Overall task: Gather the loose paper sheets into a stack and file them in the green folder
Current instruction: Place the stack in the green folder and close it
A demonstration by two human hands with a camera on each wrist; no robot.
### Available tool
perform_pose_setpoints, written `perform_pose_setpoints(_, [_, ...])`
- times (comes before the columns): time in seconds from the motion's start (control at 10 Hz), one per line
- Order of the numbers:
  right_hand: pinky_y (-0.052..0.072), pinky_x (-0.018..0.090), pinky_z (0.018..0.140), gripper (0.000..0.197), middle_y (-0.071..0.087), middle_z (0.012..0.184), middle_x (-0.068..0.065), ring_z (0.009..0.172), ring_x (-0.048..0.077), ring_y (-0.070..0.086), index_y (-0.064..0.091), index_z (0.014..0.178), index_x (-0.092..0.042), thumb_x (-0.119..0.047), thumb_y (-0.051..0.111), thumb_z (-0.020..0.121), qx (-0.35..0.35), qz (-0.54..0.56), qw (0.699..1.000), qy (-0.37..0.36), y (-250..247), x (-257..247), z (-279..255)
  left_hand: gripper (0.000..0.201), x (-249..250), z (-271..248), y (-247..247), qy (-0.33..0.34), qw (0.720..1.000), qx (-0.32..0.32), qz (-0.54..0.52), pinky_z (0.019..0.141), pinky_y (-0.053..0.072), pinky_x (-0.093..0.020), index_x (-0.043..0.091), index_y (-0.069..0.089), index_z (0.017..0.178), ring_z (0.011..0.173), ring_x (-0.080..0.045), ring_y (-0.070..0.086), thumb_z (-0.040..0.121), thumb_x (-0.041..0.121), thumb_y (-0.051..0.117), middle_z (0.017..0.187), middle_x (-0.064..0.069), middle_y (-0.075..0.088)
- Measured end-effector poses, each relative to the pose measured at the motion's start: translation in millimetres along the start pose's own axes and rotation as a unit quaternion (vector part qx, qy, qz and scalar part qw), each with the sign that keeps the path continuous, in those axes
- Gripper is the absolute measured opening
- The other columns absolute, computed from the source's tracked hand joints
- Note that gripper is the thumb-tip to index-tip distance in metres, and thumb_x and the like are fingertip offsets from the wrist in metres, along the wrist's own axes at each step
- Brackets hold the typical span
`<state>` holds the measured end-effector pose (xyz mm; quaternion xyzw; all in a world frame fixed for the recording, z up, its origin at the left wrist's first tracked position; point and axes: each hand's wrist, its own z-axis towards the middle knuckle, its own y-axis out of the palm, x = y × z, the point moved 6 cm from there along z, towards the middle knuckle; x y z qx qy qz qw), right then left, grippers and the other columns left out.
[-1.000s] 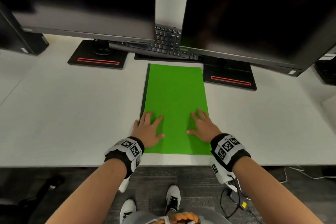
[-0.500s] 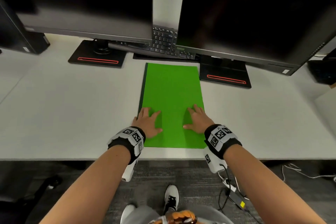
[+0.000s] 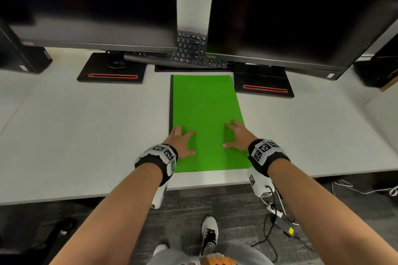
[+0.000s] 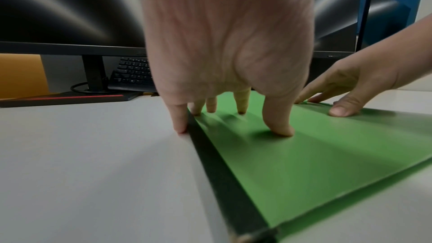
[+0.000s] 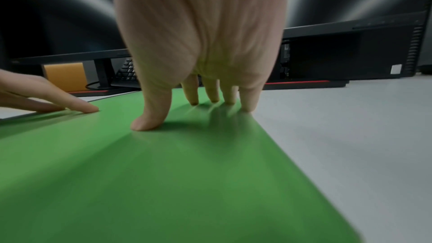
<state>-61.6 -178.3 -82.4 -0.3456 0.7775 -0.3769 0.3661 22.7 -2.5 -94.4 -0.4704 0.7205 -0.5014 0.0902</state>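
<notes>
Two hands lie flat w/ fingers spread on the closed green folder (image 3: 204,103): left hand (image 3: 182,143) at its near-left by the dark spine, little finger on the worktop (image 3: 86,135); right hand (image 3: 238,136) at near-right edge. Folder lies lengthwise at worktop centre. Behind it: keyboard (image 3: 190,49), then two dark monitors (image 3: 90,2) on stands.

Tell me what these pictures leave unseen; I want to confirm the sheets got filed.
- Paper sheets: none visible in any view; the closed flat green folder has its cover down, hiding any contents.
- Folder's near edge: partly covered in the head view by the left hand and right hand and their wristbands.
- Folder surface: motion-blurred in both wrist views.
- Black keyboard: mostly hidden behind two dark monitors.
</notes>
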Motion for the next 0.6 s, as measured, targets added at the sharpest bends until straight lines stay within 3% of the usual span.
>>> perform_pose_setpoints(0.4, [0.012, 0.041, 0.12, 0.088, -0.001, 0.158, 0.017, 0.146, 0.033, 0.006, 0.012, 0.15, -0.011, -0.033, 0.066, 0.084, -0.001, -0.018, 1.0, 0.011, -1.2, 1.0, 3.4, 0.081, -2.3, 2.0, -3.5, 0.011, 1.0, -0.016, 0.0, 0.118, 0.021, -0.041, 0.029, 0.014, 0.148, 0.145, -0.032, 0.008, 0.084, 0.034, 0.063, 0.155, -0.014, -0.002])
perform_pose_setpoints(0.5, [0.014, 0.043, 0.119, 0.089, -0.001, 0.158, 0.017, 0.146, 0.033, 0.006, 0.013, 0.15, -0.01, -0.035, 0.066, 0.083, -0.019, -0.019, 0.999, 0.022, 1.4, 2.2, 4.1, 0.08, -3.0, -1.7, -4.0, 0.013, 1.0, -0.024, -0.003, 0.116, 0.025, -0.043, 0.027, 0.015, 0.148, 0.144, -0.032, 0.013, 0.084, 0.031, 0.063, 0.155, -0.015, 0.002])
perform_pose_setpoints(0.6, [0.019, 0.046, 0.118, 0.081, 0.003, 0.158, 0.017, 0.146, 0.031, 0.011, 0.018, 0.149, -0.011, -0.038, 0.062, 0.086, 0.023, -0.015, 0.999, 0.024, -16.3, -10.3, 2.4, 0.073, -1.7, -7.0, -29.8, 0.019, 1.0, 0.009, -0.023, 0.115, 0.027, -0.043, 0.02, 0.021, 0.147, 0.142, -0.03, 0.022, 0.087, 0.031, 0.06, 0.154, -0.016, 0.013])
